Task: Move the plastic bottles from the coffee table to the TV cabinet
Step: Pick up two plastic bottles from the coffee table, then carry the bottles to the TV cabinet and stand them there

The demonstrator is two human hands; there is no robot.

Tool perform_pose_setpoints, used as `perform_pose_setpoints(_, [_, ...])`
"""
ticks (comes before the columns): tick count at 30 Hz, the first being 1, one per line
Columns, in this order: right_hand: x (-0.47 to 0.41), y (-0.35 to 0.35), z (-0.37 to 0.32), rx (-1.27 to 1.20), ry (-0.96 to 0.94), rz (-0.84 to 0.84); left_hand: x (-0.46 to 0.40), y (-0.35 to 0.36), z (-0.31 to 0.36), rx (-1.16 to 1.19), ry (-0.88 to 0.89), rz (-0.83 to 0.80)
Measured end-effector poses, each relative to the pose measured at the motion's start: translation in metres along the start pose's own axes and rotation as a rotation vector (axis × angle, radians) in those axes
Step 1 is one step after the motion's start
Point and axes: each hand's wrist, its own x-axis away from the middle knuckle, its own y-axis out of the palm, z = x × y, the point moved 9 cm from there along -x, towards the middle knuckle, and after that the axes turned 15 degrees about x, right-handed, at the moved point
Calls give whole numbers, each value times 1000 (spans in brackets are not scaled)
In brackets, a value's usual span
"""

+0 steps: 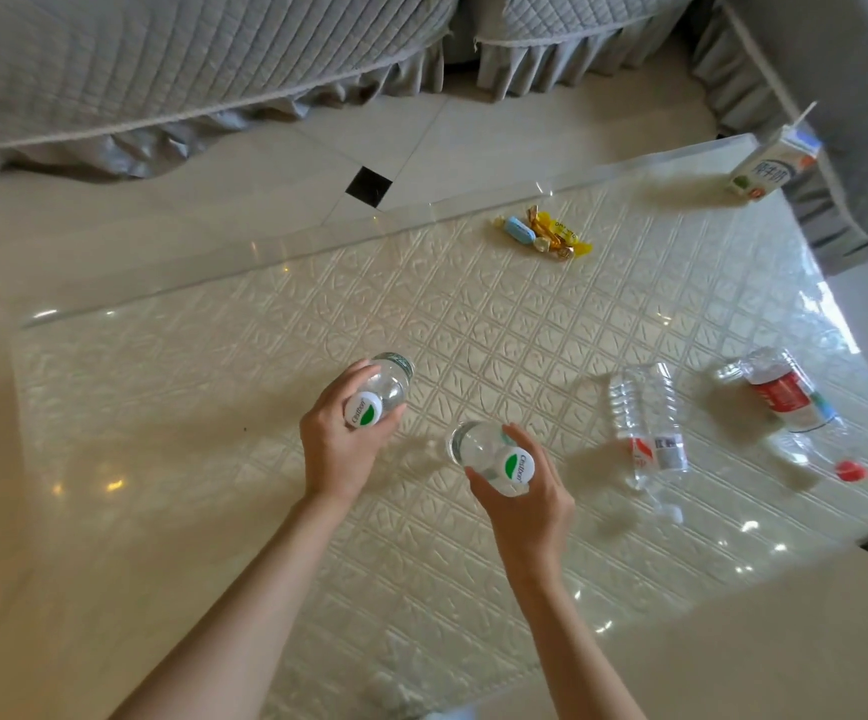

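Your left hand (335, 444) wraps clear bottle with white-green cap (377, 394); your right hand (522, 498) wraps second clear bottle with matching cap (494, 457). Both bottles gripped near cap end, over patterned tabletop (317, 314). To your right: label-bearing crushed bottle (647, 423) lying flat; beside it, red-labelled bottle (785, 402) lying flat, red cap (851, 470) toward near edge. Far side: candy cluster (543, 233); milk carton (772, 166) at far right corner.
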Motion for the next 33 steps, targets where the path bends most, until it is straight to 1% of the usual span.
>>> perform_pose_setpoints(3, [15, -27, 0, -25, 7, 33, 22, -3, 21, 19, -32, -11])
perform_pose_setpoints(8, [47, -91, -4, -3, -16, 95, 64, -18, 77, 74, -36, -16])
perform_pose_setpoints(13, [96, -156, -12, 46, -40, 172, 96, -28, 143, 90, 66, -113])
perform_pose_setpoints(15, [122, -179, -9, 62, -32, 214, 108, -30, 162, 109, 66, -182])
perform_pose_setpoints(18, [165, -214, -2, 101, 38, 285, 129, -32, 189, 126, 43, -314])
perform_pose_setpoints(20, [202, -237, 3, 100, 103, 337, 147, -32, 212, 89, 89, -414])
perform_pose_setpoints(23, [262, -269, 12, 89, 186, 416, 181, -37, 246, 101, 154, -518])
perform_pose_setpoints(28, [373, -320, 30, 168, 310, 537, 263, -35, 292, 62, 359, -738])
perform_pose_setpoints(33, [492, -348, 62, 127, 461, 622, 367, -25, 314, 136, 355, -1008])
